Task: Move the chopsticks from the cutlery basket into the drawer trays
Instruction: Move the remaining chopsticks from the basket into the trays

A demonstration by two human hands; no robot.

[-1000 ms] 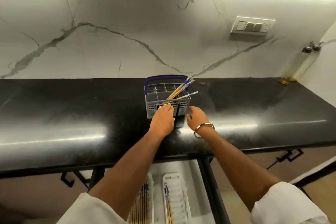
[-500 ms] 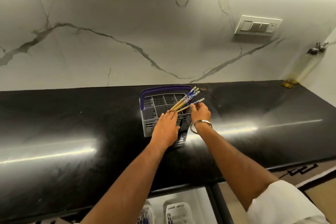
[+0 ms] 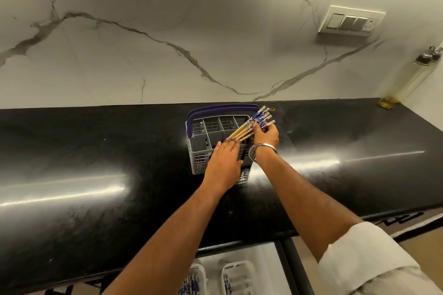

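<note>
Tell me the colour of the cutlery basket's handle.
Dark blue-purple handle on a grey cutlery basket, seen in the head view.

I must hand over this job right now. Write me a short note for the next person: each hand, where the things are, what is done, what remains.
Left hand: fingers straight, resting on the near wall of the cutlery basket, steadying it.
Right hand: fingers curled round the chopsticks, which lean out of the basket's right side with their blue patterned ends up.
The basket stands on the black counter. The drawer trays sit in the open drawer below the counter edge.
Done: some chopsticks with blue ends already lie in the trays.
Left: lift this bundle out and lay it in the trays. I cannot tell whether more are hidden in the basket.
</note>
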